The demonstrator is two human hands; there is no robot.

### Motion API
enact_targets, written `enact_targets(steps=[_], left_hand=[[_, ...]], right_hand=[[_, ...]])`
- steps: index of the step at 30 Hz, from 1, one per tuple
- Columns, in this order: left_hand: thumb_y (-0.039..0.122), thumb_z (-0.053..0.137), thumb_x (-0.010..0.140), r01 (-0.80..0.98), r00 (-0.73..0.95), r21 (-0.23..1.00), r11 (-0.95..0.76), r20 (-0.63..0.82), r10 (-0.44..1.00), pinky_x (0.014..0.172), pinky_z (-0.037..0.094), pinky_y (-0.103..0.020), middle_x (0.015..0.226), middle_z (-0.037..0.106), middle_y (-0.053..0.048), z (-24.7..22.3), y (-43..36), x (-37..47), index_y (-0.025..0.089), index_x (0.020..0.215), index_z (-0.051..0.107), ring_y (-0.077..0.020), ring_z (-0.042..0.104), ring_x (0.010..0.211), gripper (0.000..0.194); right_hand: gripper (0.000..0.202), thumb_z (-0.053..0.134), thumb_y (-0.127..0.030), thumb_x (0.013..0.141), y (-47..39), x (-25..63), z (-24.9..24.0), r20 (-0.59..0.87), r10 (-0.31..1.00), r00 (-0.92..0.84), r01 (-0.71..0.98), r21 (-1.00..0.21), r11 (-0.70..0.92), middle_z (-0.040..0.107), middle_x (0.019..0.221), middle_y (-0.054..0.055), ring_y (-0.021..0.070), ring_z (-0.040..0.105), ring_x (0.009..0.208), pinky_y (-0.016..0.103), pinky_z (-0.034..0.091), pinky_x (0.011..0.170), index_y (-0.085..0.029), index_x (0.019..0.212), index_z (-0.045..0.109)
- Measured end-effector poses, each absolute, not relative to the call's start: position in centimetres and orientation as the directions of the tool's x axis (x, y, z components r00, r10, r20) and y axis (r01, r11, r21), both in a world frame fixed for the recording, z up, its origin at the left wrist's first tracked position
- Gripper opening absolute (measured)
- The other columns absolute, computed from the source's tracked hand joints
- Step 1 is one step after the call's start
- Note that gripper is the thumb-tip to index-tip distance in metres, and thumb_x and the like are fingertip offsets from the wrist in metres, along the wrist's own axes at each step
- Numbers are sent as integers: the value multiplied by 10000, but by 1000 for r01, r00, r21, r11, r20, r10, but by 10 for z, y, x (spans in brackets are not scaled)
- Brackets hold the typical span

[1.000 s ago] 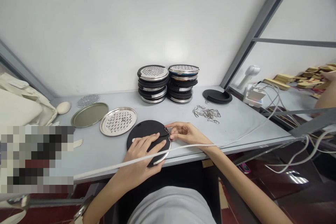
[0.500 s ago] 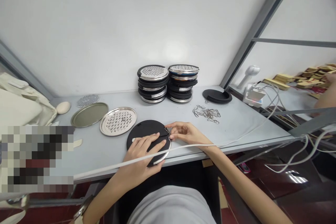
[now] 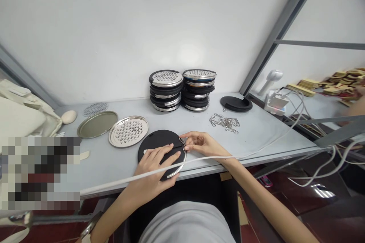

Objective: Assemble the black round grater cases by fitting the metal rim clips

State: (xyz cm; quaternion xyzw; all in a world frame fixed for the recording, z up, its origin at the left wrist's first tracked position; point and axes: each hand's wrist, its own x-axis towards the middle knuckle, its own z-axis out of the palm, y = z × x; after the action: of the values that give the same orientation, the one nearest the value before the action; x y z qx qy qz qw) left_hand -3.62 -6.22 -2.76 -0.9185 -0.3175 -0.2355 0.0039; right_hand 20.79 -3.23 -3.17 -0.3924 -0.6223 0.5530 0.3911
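Observation:
A round black disc [image 3: 159,139] with a silver rim lies near the table's front edge. My left hand [image 3: 155,163] rests on it, fingers spread flat over the top and thumb by the near rim. At the disc's right edge, my right hand [image 3: 201,144] pinches a small silver wire clip [image 3: 182,141] between thumb and fingers. The clip touches the disc beside a short slit; fingertips hide part of it. To the left lie a round metal grater plate [image 3: 128,132] and an olive-grey round plate [image 3: 97,124]. A pile of similar clips [image 3: 225,122] sits to the right.
Two stacks of black-rimmed graters [image 3: 166,91] stand against the wall. A black round holder [image 3: 236,103] lies at the back right. A white cable [image 3: 211,158] crosses in front of my hands. On the right stand a metal frame post [image 3: 273,41] and a scanner [image 3: 270,81].
My hands, the disc and the clip hold nearly the same position. At the far right, another person's arm has shifted slightly.

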Motion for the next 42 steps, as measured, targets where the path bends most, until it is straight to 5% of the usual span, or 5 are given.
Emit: enact_targets(steps=[42], left_hand=[[250, 566, 869, 537, 719, 178, -825, 414, 558, 967, 385, -428, 1385, 484, -70, -26, -62, -40, 315, 1340, 497, -266, 444, 1259, 481]], right_hand=[[412, 772, -273, 718, -30, 209, -37, 64, 918, -392, 1, -998, 69, 706, 755, 7, 133, 655, 716, 269, 496, 722, -165, 1092, 638]])
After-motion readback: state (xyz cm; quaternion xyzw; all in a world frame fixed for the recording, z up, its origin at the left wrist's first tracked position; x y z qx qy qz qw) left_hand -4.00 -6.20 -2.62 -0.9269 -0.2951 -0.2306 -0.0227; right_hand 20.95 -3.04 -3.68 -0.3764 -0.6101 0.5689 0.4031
